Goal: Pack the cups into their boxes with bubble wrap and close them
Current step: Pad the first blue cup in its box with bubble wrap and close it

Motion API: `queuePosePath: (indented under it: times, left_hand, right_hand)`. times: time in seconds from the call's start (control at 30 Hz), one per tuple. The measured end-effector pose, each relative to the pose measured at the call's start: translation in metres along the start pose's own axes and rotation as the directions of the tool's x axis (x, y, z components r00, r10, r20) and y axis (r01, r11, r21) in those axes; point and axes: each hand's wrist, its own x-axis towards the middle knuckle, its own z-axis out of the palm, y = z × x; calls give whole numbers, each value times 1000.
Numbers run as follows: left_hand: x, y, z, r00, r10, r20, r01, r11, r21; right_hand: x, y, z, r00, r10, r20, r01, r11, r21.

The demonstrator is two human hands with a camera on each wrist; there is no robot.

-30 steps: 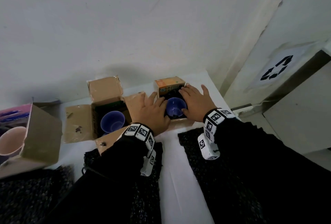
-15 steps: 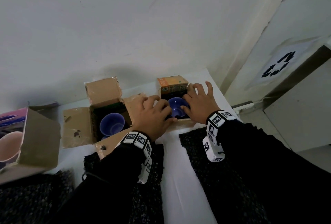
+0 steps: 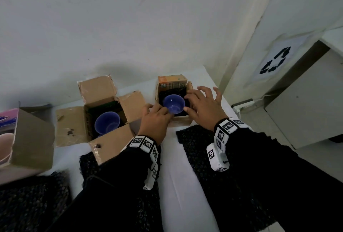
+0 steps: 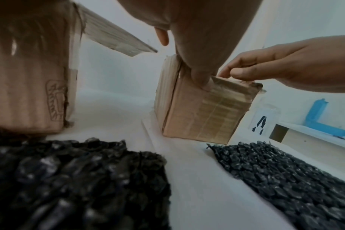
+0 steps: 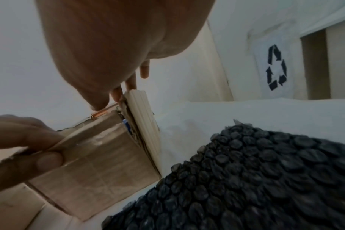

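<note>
A white table (image 3: 178,185) stands against a pale wall, with a recycling sign (image 3: 274,63) on a panel to the right. On it, toward the far edge, a small cardboard box (image 3: 178,121) stands with its flaps up; inside, a blue cup (image 3: 174,104) sits upright on dark bubble wrap lining (image 3: 182,92). The left hand (image 3: 156,120) is at the box's near-left corner, its fingers (image 3: 168,112) curled over the rim and touching the cup's edge, thumb pressed on the box's outer wall in the left wrist view. The right hand (image 3: 203,106) rests on the right side, fingers (image 3: 206,89) spread and nearly straight along the right flap, thumb at the near rim beside the cup; it grips nothing firmly that I can make out. To the left a larger open box (image 3: 104,139), flaps splayed, holds a second blue cup (image 3: 107,125) on dark lining. Farther left a box with a pink printed side (image 3: 31,139) lies tipped, a pale pink cup (image 3: 5,144) showing in its mouth. Three sheets of black bubble wrap lie on the near table: one under the right forearm (image 3: 200,142), one under the left (image 3: 87,163), one at the left edge (image 3: 33,204).
</note>
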Motion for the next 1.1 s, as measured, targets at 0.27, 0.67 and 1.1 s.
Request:
queuePosePath:
  times: [0.27,0.67,1.1]
  left_hand:
    - [2,24,-14,981,-180,72,180,984,16]
    - [-43,68,-16,988,-150,-47,143,983,-116]
    - [-36,60,-65,953,-257,162,294,913,-283]
  right_hand:
    - [-63,27,-1,965,257,62,-263,950,168]
    - [-124,43,6,793,475,381,-544,834,93]
    - [-83,17,-88,942,129,309,-327,549,769]
